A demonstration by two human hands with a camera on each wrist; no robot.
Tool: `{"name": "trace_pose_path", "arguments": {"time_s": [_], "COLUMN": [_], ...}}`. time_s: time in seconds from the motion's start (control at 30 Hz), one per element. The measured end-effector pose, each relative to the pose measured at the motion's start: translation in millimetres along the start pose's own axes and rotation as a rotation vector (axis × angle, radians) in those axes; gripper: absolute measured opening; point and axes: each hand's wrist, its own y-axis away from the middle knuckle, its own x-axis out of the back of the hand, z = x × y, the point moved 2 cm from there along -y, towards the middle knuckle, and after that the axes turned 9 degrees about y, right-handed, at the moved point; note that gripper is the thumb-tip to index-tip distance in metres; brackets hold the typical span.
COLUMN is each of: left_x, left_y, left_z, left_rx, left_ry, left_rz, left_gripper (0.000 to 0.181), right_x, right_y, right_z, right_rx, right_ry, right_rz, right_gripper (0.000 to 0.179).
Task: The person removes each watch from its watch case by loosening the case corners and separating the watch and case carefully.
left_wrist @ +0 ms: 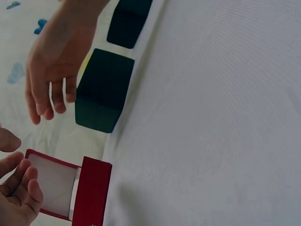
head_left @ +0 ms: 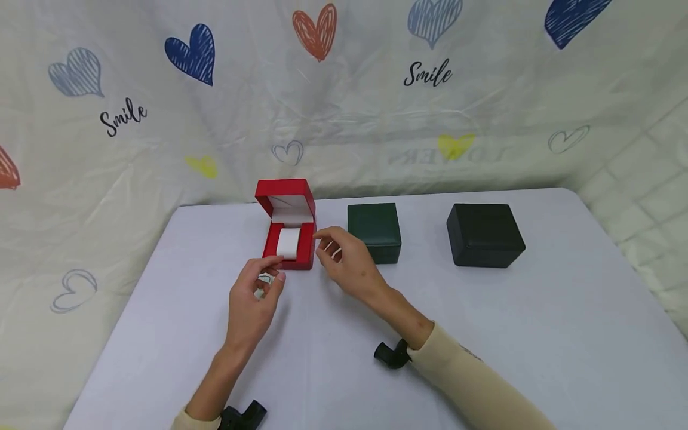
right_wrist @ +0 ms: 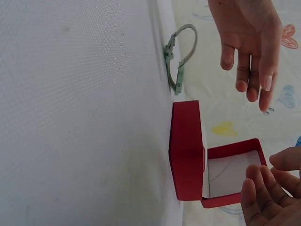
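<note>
An open red watch box (head_left: 312, 248) with a white cushion (head_left: 288, 243) in it stands near the table's back edge, its lid (right_wrist: 230, 149) tipped up. My left hand (head_left: 251, 301) is in front of the box's left side, fingers relaxed and holding nothing. Behind those fingers, partly hidden in the head view, a pale green watch (right_wrist: 180, 77) stands on the table with its strap looped. My right hand (head_left: 349, 263) hovers by the box's right side, fingers loosely bent and empty, its fingertips close to the box edge.
A dark green box (head_left: 373, 221), closed, stands just right of the red one, partly behind my right hand. Farther right is a closed black box (head_left: 486, 233). A white cloth covers the table (head_left: 333, 364), and a heart-printed curtain (head_left: 360, 107) hangs behind it.
</note>
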Motion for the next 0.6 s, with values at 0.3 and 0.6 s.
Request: {"name": "trace_pose_path", "arguments": {"time_s": [0.3, 0.6], "left_x": [-21.2, -35.6], "left_y": [-7.4, -14.5], "left_z": [6.9, 11.2], "left_rx": [-0.015, 0.002], "left_ry": [-0.009, 0.021], "left_rz": [-0.068, -0.115], "left_gripper": [0.037, 0.039], "right_x": [24, 49], "right_y": [3.7, 4.1], "right_z": [8, 20], "right_rx": [0.036, 0.075], "right_ry": [0.046, 0.07], "right_rz": [0.108, 0.225], "right_gripper": [0.026, 0.022]}}
